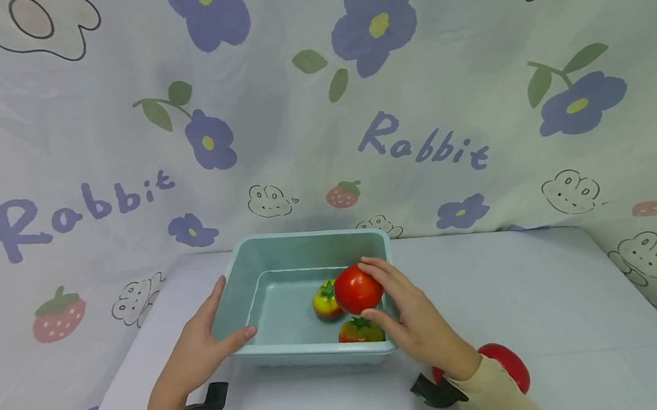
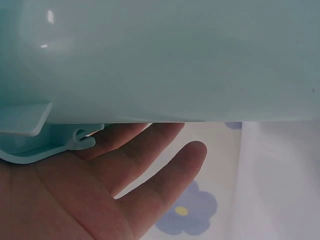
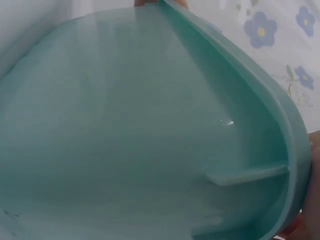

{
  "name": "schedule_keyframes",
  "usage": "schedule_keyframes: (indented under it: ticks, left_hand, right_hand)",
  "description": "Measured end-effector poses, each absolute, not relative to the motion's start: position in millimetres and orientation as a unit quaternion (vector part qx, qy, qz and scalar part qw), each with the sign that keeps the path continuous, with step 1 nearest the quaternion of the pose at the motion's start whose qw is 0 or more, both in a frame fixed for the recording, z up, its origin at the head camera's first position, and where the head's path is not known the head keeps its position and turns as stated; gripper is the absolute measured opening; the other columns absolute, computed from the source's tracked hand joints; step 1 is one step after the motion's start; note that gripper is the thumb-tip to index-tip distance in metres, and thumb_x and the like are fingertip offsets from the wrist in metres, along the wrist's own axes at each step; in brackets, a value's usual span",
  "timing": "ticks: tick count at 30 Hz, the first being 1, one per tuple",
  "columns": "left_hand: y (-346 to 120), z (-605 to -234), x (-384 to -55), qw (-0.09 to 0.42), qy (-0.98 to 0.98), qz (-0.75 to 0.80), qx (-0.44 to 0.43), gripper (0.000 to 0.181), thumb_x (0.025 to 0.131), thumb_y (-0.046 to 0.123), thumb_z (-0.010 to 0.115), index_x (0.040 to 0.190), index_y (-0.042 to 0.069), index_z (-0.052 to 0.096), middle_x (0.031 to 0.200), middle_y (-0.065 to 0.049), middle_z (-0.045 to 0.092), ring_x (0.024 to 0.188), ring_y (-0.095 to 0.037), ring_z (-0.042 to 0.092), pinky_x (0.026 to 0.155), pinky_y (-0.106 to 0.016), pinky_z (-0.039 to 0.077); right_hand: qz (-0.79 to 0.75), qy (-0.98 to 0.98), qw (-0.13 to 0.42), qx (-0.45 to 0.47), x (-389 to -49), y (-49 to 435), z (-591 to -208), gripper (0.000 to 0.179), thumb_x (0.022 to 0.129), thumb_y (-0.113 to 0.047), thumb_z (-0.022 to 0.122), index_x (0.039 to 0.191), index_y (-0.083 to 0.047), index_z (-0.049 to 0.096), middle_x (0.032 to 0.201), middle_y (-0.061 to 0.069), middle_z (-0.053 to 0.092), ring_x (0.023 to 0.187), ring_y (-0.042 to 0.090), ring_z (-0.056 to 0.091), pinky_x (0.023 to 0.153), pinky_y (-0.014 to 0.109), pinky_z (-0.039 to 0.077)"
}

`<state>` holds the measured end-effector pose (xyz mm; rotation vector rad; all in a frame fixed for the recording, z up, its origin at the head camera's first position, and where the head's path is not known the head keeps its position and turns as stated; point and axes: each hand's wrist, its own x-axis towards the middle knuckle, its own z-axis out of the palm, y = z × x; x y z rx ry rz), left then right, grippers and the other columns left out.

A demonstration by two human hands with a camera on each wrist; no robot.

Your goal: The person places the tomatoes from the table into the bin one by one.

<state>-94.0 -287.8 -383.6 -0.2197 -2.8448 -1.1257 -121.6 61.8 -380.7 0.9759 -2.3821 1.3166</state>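
A pale blue-green plastic bin [image 1: 311,347] stands on the white table. My left hand [image 1: 200,344] holds its left front corner, the thumb over the rim and the fingers along the outside. In the left wrist view the fingers [image 2: 155,195] lie spread beside the bin's outer wall [image 2: 175,65]. My right hand [image 1: 418,317] grips a red tomato [image 1: 357,289] between thumb and fingers, over the bin's right side. Inside, a yellow-and-red tomato [image 1: 326,302] and a green-and-red tomato [image 1: 361,331] sit under it, partly covered. The bin's outer wall [image 3: 125,125] fills most of the right wrist view.
Red, rounded, glossy fruit [image 1: 508,366] lies on the table behind my right wrist, partly hidden by the sleeve. A cloth printed with flowers and rabbits [image 1: 282,125] hangs right behind the bin. Black straps [image 1: 208,404] show at both wrists.
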Motion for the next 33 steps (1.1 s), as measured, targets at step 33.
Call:
schedule_keyframes:
  ticks: [33]
  left_hand:
    - [-288.5, -386.4, -94.0, 0.039, -0.924, -0.374, -0.072, 0.094, 0.082, 0.037, 0.070, 0.150, 0.024, 0.005, 0.154, -0.005, 0.012, 0.138, -0.033, 0.015, 0.104, -0.061, 0.022]
  right_hand:
    - [0.440, -0.837, 0.107, 0.306, -126.8, 60.8, -379.9, 0.063, 0.081, -0.017, 0.073, 0.136, -0.027, 0.043, 0.147, -0.009, 0.030, 0.133, 0.012, 0.032, 0.099, 0.042, 0.040]
